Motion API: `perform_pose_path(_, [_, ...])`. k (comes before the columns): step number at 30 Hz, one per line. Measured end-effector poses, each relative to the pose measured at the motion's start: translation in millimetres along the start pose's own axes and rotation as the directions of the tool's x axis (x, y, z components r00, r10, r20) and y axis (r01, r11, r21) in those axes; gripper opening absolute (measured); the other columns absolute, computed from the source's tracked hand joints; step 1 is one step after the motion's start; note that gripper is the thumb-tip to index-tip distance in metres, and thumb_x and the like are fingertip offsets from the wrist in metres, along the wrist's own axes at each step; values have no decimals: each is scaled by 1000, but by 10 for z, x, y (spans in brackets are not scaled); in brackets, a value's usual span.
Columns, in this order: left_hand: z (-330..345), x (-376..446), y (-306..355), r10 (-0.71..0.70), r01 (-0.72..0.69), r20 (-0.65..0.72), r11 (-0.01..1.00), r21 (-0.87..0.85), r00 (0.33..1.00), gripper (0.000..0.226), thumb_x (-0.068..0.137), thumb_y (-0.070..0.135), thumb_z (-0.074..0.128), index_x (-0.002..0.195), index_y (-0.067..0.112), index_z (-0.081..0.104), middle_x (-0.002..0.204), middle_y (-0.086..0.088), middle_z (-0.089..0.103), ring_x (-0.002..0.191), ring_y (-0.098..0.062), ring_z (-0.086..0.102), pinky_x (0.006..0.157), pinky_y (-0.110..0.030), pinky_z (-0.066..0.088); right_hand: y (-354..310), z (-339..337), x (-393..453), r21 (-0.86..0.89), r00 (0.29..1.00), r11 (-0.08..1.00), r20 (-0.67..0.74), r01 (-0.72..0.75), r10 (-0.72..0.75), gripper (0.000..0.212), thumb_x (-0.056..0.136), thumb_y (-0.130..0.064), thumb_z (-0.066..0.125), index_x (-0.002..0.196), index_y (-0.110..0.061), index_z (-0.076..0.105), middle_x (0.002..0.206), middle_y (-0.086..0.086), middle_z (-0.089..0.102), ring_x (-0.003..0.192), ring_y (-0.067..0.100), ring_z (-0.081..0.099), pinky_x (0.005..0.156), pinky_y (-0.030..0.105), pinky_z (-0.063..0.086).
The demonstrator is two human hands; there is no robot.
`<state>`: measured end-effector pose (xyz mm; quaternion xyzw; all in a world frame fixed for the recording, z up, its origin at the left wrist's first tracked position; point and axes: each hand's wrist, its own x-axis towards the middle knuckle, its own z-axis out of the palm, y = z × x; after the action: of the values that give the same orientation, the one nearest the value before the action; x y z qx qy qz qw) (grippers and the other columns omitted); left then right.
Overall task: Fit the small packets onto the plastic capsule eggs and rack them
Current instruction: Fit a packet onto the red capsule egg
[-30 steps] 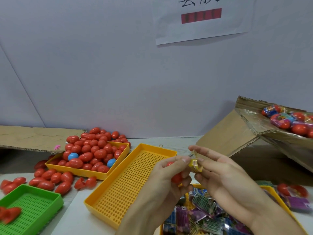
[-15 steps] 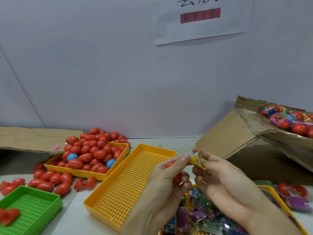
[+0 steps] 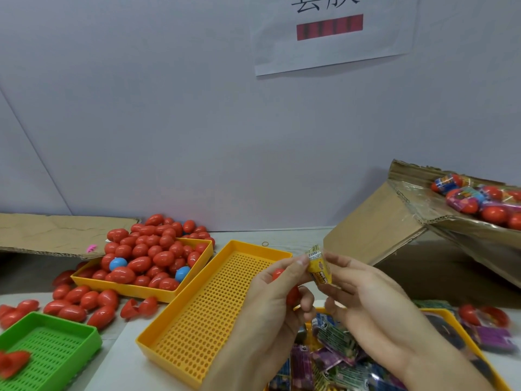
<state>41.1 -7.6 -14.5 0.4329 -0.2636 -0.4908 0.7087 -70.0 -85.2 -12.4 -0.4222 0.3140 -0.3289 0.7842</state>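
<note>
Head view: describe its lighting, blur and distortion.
Head view: soft, even light with faint shadows; small glare spots on the red eggs; wide-angle bending curves the cardboard box and the wall line at left; the wall sign is blurred and cut off; the yellow packet, pinched by left hand and right hand, shows smeared print.

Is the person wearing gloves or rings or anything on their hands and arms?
No. The left hand and the right hand are both bare, with no gloves, rings or watch to see. The forearms are bare too, with no sleeves down to the picture's bottom edge. The fingernails look short and plain.
</note>
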Motion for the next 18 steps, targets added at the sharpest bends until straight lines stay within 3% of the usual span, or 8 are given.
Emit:
perform_pose_path(3, [-8, 19, -12, 25, -16, -116, 997, 75, 993, 23, 74, 25, 76, 85, 5, 71, 66, -2, 61, 44, -15, 44, 39, -24, 41, -8, -27, -8, -292, 950, 938, -187, 188, -249, 31, 95, 0, 49, 93, -20, 72, 86, 3, 73, 73, 11, 63, 57, 24, 46])
perform_pose_path(7, [-22, 25, -24, 54, -25, -185, 987, 158, 981, 30, 74, 27, 76, 90, 3, 72, 69, -1, 64, 45, -16, 46, 39, -24, 42, -72, -17, -77, -416, 871, 827, -143, 377, -469, 35, 91, 3, 48, 82, -18, 74, 74, -3, 73, 60, 1, 60, 49, 19, 48])
perform_pose_path(11, [-27, 30, -31, 57, -24, -171, 982, 189, 984, 26, 73, 29, 76, 86, 7, 74, 72, -2, 66, 46, -16, 48, 40, -25, 42, -56, -2, -81, -465, 872, 788, -66, 404, -485, 34, 90, 2, 49, 84, -20, 74, 76, -4, 75, 62, 1, 61, 62, 24, 44])
perform_pose_path(18, [-61, 23, -28, 23, -8, -96, 987, 159, 995, 40, 64, 36, 81, 93, 8, 74, 90, -11, 64, 48, -17, 51, 42, -26, 43, -22, -34, -42, -568, 870, 725, -32, 389, -492, 34, 90, 0, 51, 80, -25, 73, 75, -13, 74, 67, -3, 64, 61, 16, 42])
